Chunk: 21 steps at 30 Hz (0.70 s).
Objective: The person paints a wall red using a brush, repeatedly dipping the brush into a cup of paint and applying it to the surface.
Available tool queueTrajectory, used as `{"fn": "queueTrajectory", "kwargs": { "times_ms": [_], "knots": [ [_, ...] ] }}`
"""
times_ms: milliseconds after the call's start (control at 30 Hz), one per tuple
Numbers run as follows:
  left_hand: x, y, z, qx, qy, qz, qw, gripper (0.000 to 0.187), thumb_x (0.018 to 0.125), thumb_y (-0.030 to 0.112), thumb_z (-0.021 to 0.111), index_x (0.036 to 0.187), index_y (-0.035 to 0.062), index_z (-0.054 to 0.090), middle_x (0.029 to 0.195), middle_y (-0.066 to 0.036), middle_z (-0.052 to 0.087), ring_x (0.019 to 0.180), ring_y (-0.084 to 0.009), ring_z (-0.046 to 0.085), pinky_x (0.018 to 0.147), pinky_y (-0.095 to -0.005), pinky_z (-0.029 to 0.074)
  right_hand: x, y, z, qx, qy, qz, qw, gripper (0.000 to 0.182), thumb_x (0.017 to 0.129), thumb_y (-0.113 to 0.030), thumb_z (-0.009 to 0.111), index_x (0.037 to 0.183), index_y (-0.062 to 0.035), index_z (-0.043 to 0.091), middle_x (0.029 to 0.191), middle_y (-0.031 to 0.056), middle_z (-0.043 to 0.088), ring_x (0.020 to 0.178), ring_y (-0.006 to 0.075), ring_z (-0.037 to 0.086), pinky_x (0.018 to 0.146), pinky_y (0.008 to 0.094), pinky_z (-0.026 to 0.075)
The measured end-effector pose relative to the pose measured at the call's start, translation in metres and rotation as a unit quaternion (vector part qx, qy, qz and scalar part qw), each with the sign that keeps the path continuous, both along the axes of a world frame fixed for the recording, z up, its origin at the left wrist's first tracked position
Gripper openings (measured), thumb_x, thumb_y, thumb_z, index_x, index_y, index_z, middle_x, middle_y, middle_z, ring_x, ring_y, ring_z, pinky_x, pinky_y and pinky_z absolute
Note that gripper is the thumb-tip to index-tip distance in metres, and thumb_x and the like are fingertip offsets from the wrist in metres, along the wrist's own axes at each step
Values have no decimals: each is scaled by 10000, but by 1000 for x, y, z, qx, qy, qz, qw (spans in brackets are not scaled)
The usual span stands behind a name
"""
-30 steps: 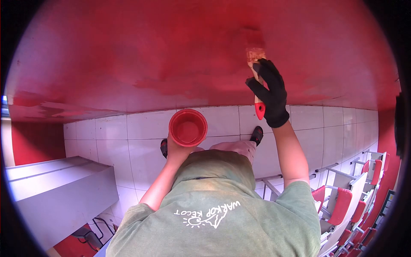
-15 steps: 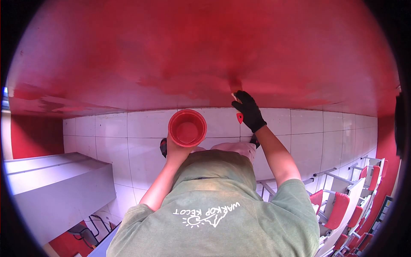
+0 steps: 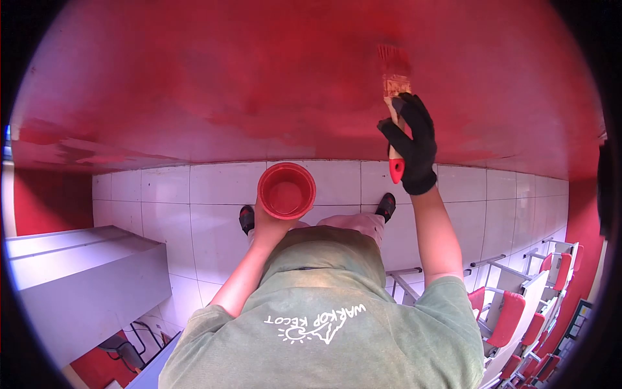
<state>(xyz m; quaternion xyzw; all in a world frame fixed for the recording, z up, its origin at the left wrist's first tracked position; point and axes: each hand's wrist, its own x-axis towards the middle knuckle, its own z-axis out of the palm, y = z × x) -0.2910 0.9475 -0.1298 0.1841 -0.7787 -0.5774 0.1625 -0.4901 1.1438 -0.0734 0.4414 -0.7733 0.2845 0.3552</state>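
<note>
My right hand, in a black glove, grips a paintbrush by its wooden handle, which ends in a red tip. The bristles point upward in the view and lie at the red wall, a little blurred. Some patches of the wall look darker and wetter than others. My left hand is bare and wrapped round a red cup-like container, held in front of my waist. Its open top faces me; paint seems to sit at the bottom. The left fingers are mostly hidden behind the container.
White floor tiles meet the wall's lower edge. My dark shoes stand on them. A grey cabinet or desk is at the left. Chairs with red seats line the right side, and a dark chair is at lower left.
My right hand has moved up the wall and slightly right with the paintbrush, whose bristles now show plainly. The left hand and the container have barely moved.
</note>
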Motion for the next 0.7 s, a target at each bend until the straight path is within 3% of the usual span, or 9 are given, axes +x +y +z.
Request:
{"fn": "queueTrajectory", "kwargs": {
  "times_ms": [67,200,267,367,500,567,700],
  "knots": [
    [2,-1,-4,-17,-9,-4,1000,749,572,168,864,1190,56,454,1145,-99,554,1049,-225,544,858,-351,468,-2,-9,-20,-51,-62,7,997,208,743,-86,655,941,-145,667,1133,113,572,1105,335,510,923,415,433],
    [3,-2,-3,-27,-7,-15,999,757,570,200,866,1188,54,454,1138,-107,565,1048,-238,552,855,-354,469,-14,-28,-94,-39,-138,34,989,242,774,-112,649,1015,-111,641,1132,137,568,1097,344,508,926,419,425],
    [5,-4,-2,-26,-4,-8,1000,753,571,200,865,1186,53,456,1135,-107,567,1045,-238,554,854,-355,470,-8,-32,-122,-32,-263,14,964,292,799,-142,633,1072,-45,594,1150,163,549,1098,345,497,934,411,412],
    [9,-6,-1,-21,2,1,1000,730,574,163,861,1178,52,467,1127,-99,566,1033,-224,556,850,-351,470,-3,-29,-156,30,-285,37,957,335,808,-170,623,1085,7,558,1146,178,538,1101,342,487,937,395,404],
    [9,-8,-6,-29,-2,2,1000,709,578,124,857,1172,52,477,1123,-91,567,1022,-209,558,846,-346,473,8,-28,-167,29,-372,45,927,317,811,-167,644,1107,-73,584,1225,147,509,1166,320,463,976,373,383],
    [10,-7,-6,-34,2,5,999,708,578,126,857,1171,53,478,1123,-92,568,1024,-210,558,848,-347,473,9,-25,-162,66,-403,101,907,254,810,-143,637,1059,-99,616,1203,155,517,1146,315,481,963,375,395],
    [9,-6,-4,-13,3,-3,1000,713,578,132,857,1175,55,475,1127,-93,565,1035,-214,555,856,-351,471,2,-27,-127,38,-351,85,932,225,786,-91,637,1011,-97,638,1180,158,524,1124,312,498,942,376,409]
  ]
}}
